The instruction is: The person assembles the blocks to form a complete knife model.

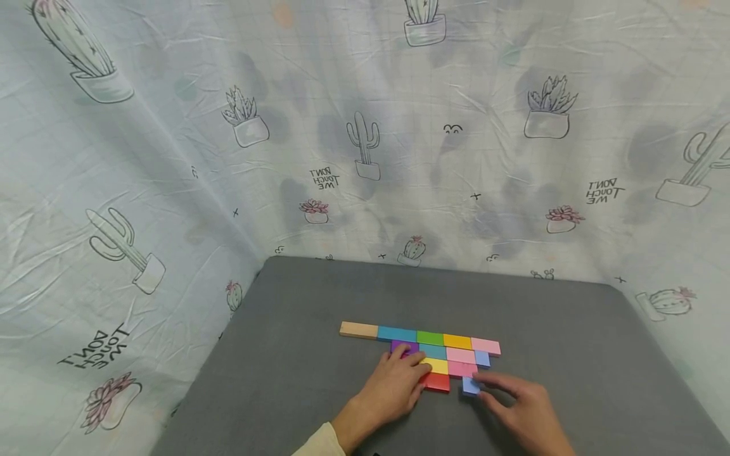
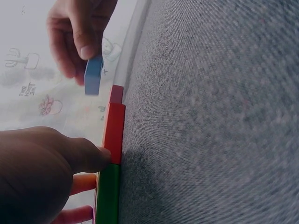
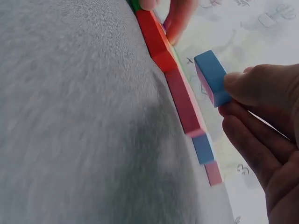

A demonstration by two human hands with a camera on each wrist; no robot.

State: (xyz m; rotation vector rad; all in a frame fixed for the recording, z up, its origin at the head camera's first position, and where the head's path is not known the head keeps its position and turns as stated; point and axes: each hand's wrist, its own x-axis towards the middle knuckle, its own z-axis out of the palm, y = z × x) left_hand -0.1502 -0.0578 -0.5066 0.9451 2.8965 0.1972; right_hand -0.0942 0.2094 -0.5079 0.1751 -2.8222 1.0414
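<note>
My right hand (image 1: 527, 408) pinches a small light-blue block (image 1: 470, 386) between thumb and fingers. In the right wrist view that blue block (image 3: 212, 74) is held up, apart from the rows. My left hand (image 1: 392, 384) rests over the left part of the flat block arrangement, its fingers spread on the purple block (image 1: 403, 346) and by the yellow block (image 1: 435, 365). Its thumb touches the red block (image 2: 115, 133) near where that meets a green block (image 2: 108, 191). The hand hides some blocks in the head view. A pink block (image 1: 462, 368) lies just behind the held one.
The back row runs from a tan block (image 1: 358, 330) through blue, green and yellow to a pink block (image 1: 486, 346). Another small blue block (image 1: 482, 359) ends the second row. Everything lies on a grey table (image 1: 296, 297), with a cactus-print cloth (image 1: 399, 190) behind it.
</note>
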